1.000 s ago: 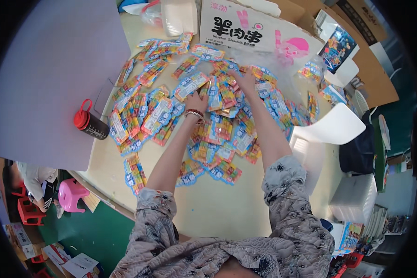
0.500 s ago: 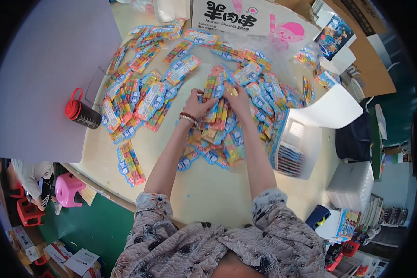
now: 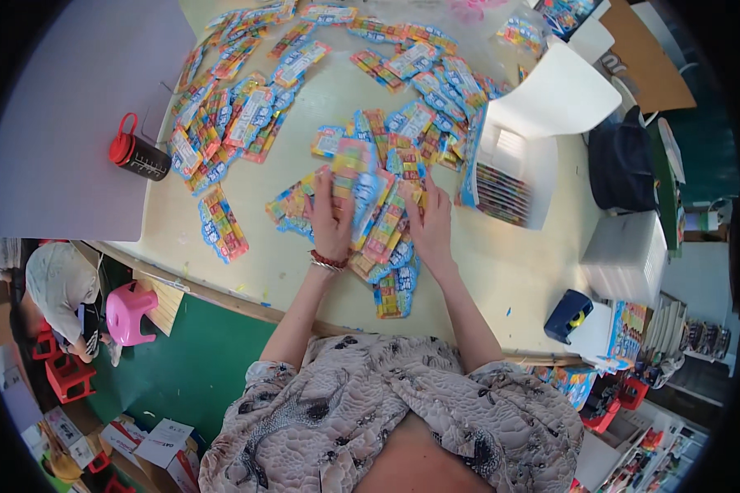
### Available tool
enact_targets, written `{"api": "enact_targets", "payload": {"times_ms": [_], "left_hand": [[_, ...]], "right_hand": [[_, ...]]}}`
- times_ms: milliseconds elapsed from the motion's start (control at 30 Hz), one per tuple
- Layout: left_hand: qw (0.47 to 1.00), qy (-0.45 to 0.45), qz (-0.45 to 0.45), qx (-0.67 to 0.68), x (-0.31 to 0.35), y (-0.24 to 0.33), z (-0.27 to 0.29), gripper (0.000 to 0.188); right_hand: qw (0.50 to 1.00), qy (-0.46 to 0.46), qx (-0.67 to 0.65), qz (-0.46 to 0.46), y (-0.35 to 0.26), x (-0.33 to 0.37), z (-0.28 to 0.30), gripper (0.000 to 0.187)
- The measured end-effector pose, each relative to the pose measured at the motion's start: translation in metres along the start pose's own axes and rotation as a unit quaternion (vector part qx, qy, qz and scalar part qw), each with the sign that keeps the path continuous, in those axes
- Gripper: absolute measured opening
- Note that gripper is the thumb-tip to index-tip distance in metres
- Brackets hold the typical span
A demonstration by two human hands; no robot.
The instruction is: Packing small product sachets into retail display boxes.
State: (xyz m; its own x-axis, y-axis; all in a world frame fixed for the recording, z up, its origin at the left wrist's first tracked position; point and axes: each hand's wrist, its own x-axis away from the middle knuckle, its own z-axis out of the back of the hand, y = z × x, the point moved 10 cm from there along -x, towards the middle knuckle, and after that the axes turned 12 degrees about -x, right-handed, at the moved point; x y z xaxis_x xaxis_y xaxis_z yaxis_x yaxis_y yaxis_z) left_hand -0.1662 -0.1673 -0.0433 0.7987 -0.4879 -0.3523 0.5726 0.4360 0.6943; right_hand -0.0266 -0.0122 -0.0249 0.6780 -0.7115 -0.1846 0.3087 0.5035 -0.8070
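Observation:
Flat candy packs with blue wavy edges and rows of coloured pieces lie in a loose pile in front of me. My left hand (image 3: 331, 223) is closed on an upper candy pack (image 3: 354, 162), slightly blurred, its fingers over the pack's left side. To the right, my right hand (image 3: 432, 226) rests with thumb and fingers apart, touching the edge of the pile beside another candy pack (image 3: 386, 233). One more pack (image 3: 395, 294) pokes out of the pile toward me. Right of the hands stands a white box (image 3: 543, 177), lid up, with a row of packs (image 3: 502, 195) inside.
More candy packs (image 3: 249, 115) lie heaped at the left, with a single one (image 3: 220, 223) nearer me. A black bottle with a red lid (image 3: 142, 156) stands at the left edge. Stacked clear trays (image 3: 625, 256) and a dark tape dispenser (image 3: 567, 316) are at the right.
The view has shifted, with more of my torso showing and the far carton mostly out of frame. My hands have come nearer to me and spread apart, and the packs under them lie more spread out.

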Motion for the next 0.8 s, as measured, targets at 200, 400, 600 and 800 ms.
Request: {"api": "enact_targets", "payload": {"times_ms": [200, 400, 600, 800], "left_hand": [[0.948, 0.086, 0.135, 0.277, 0.024, -0.02, 0.042, 0.046], [0.865, -0.116, 0.314, 0.374, 0.084, -0.02, 0.028, 0.049], [0.889, 0.004, 0.344, 0.301, 0.11, -0.05, 0.049, 0.054], [0.92, 0.033, 0.292, 0.258, 0.113, -0.057, 0.053, 0.05]], "right_hand": [[0.991, 0.065, -0.015, 0.115, -0.036, 0.015, 0.025, 0.041], [0.963, -0.062, 0.001, 0.263, -0.095, -0.028, -0.017, 0.037], [0.955, -0.292, -0.045, -0.03, -0.105, -0.022, -0.075, 0.06], [0.933, -0.146, 0.3, 0.132, -0.09, 0.031, -0.101, 0.09]]}}
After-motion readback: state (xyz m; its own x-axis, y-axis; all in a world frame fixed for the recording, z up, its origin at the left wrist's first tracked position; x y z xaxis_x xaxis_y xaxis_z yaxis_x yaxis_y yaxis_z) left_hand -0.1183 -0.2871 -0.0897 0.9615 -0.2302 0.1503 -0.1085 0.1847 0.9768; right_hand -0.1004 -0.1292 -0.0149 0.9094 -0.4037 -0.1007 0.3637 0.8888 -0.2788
